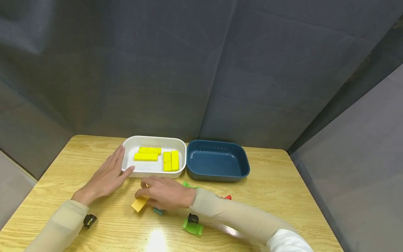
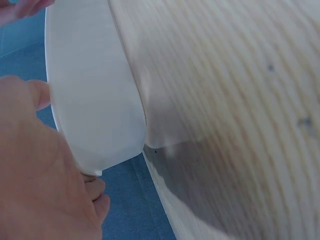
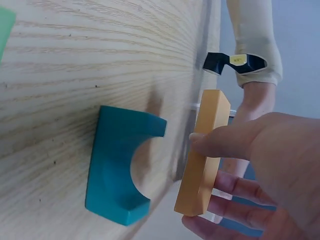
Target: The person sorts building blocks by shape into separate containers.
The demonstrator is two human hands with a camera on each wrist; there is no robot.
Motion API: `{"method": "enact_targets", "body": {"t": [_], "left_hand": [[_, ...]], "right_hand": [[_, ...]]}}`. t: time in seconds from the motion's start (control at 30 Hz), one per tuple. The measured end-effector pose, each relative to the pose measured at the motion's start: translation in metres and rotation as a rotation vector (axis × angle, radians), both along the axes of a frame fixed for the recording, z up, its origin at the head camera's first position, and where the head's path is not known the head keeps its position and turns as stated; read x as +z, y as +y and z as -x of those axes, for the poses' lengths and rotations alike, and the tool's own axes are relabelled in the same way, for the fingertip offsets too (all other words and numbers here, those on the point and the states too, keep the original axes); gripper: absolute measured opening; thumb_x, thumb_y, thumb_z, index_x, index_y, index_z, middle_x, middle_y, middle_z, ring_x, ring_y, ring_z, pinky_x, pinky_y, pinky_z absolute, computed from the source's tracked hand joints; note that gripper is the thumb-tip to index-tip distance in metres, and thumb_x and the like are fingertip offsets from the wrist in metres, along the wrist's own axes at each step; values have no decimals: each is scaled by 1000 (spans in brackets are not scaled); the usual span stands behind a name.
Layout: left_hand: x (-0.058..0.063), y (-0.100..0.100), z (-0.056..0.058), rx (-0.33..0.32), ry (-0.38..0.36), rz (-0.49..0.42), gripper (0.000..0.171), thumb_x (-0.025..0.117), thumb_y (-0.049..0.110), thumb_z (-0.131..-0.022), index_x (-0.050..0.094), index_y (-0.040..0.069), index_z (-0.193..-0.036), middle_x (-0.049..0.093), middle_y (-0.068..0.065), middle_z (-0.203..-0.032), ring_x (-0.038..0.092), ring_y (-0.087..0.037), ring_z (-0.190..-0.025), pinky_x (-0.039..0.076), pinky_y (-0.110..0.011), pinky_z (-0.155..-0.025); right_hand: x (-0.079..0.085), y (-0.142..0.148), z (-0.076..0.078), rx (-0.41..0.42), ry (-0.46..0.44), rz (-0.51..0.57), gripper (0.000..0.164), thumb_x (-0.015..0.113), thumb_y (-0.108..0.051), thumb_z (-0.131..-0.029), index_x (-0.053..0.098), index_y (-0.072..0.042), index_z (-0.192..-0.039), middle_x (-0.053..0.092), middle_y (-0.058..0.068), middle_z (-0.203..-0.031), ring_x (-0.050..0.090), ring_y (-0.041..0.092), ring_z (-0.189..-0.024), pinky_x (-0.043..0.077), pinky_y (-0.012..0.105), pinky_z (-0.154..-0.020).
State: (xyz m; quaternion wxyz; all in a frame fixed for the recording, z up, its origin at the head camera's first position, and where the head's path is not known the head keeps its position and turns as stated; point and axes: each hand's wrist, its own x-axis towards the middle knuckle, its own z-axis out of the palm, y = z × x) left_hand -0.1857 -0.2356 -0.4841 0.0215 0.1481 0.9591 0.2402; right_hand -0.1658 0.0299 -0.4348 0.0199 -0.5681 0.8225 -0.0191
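One yellow-orange block (image 1: pixel 138 204) is over the counter (image 1: pixel 270 196), on the near side of the white tray (image 1: pixel 140 169), pinched between the right hand's (image 1: pixel 168 192) thumb and fingers. It looks light, stiff and smooth — hardly fragile — and probably best gripped across its long sides near the middle. The left hand (image 1: pixel 107 176) lies outstretched — touching the tray's left end, thumb at its near-left corner. Just right of the held block lies a teal arch (image 3: pixel 107 165).
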Motion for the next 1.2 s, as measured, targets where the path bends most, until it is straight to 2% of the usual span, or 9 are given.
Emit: {"method": "enact_targets", "body": {"t": [0.13,0.23,0.43,0.57,1.0,1.2], "left_hand": [[0,0,1,1,-10,6,97,41,59,-112,-7,-3,-169,-16,-18,-178,2,-47,-164,10,-66,-131],[0,0,1,2,-16,4,97,43,57,-112,-7,-3,-169,-15,-19,-178,3,-47,-164,10,-66,-131],[1,1,0,0,-6,-2,97,45,57,-112,-5,-4,-169,-12,-21,-178,4,-47,-163,10,-65,-131],[0,1,0,3,0,-2,96,46,55,-112,-5,-4,-169,-11,-21,-178,5,-47,-164,12,-66,-131],[1,-1,0,-3,3,-7,96,43,57,-112,-5,-4,-169,-11,-21,-178,4,-47,-164,11,-64,-131],[0,-3,-1,-4,1,-3,95,43,56,-113,-5,-5,-168,-11,-22,-178,3,-47,-164,12,-65,-131]], "right_hand": [[6,5,0,-16,10,23,34,79,-29,-101,73,-26,-134,64,-2,-128,60,11,-111,51,15,-94],[10,9,1,-31,30,42,35,81,-29,-99,73,-25,-134,64,-2,-127,61,11,-107,51,13,-87],[20,15,2,-57,128,95,38,83,-25,-96,74,-25,-133,65,-2,-120,62,11,-99,50,10,-69],[26,19,5,-82,143,124,40,83,-26,-96,73,-25,-134,64,-1,-116,60,11,-95,46,9,-63],[34,20,24,-203,143,144,36,80,-26,-99,73,-24,-134,67,0,-117,61,12,-93,52,14,-65],[34,16,32,-228,141,154,37,79,-28,-100,74,-22,-136,68,2,-116,63,13,-92,53,13,-65]]}}
